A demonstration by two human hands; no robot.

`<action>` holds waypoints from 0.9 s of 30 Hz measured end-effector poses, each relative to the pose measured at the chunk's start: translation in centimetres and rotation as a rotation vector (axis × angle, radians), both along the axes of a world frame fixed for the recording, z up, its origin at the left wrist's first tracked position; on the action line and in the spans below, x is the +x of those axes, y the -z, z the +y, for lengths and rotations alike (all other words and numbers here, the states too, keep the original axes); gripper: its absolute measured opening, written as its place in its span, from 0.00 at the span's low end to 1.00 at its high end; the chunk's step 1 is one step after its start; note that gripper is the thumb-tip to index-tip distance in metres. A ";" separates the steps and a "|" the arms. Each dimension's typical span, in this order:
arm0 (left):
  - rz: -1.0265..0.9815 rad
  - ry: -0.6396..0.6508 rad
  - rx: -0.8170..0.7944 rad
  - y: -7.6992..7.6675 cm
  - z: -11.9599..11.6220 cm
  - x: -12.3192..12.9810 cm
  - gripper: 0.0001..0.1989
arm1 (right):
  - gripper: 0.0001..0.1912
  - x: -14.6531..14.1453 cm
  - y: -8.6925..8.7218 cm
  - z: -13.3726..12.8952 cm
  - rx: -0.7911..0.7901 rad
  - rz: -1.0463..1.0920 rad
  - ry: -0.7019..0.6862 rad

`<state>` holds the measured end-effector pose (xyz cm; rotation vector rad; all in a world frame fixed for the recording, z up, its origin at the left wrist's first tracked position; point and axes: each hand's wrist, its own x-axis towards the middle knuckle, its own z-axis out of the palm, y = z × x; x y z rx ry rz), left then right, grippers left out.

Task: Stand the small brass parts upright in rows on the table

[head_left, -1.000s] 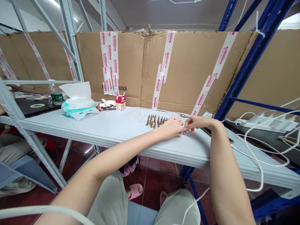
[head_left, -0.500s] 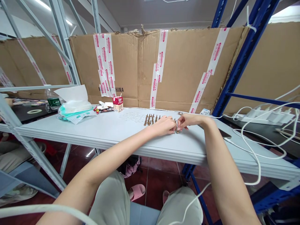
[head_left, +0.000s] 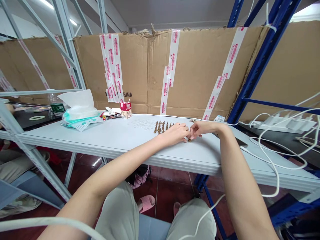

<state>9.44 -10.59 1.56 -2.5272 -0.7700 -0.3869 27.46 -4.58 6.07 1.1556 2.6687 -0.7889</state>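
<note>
Several small brass-coloured pieces point(head_left: 160, 127) stand in rows on the light grey table point(head_left: 120, 140), partly hidden behind my left hand point(head_left: 177, 133). The fingers of that hand are bent together at the right end of the rows, against the fingertips of my right hand point(head_left: 197, 129). My right hand is closed in a pinch just above a small brass piece point(head_left: 189, 140); what lies between the fingertips is too small to make out. Left of the rows, many small clear pieces point(head_left: 142, 123) lie scattered. A few loose brass bits point(head_left: 193, 120) lie behind my right hand.
A red drink carton point(head_left: 126, 110), wrappers point(head_left: 111, 113) and a tissue pack point(head_left: 80, 115) stand at the back left. Right of my right arm are a dark phone point(head_left: 240, 142), white cables point(head_left: 275, 163) and a power strip point(head_left: 282, 125). Cardboard point(head_left: 195, 73) walls the back.
My left hand has shifted slightly to the right, and its fingers now meet my right fingertips more closely. My right hand has hardly moved.
</note>
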 end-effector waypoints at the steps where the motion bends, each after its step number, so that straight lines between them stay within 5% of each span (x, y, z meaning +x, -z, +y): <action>1: -0.005 -0.001 -0.009 0.1 0.1 0.0 0.08 | 0.24 0.1 -0.1 0.0 0.001 0.008 -0.005; 10: -0.003 0.045 -0.039 0.6 0.6 0.3 0.08 | 0.26 1.0 -0.1 0.9 0.126 0.065 -0.008; 27: -0.057 0.032 -0.125 -0.3 -1.0 -1.4 0.08 | 0.22 0.8 0.3 1.1 0.065 0.104 0.021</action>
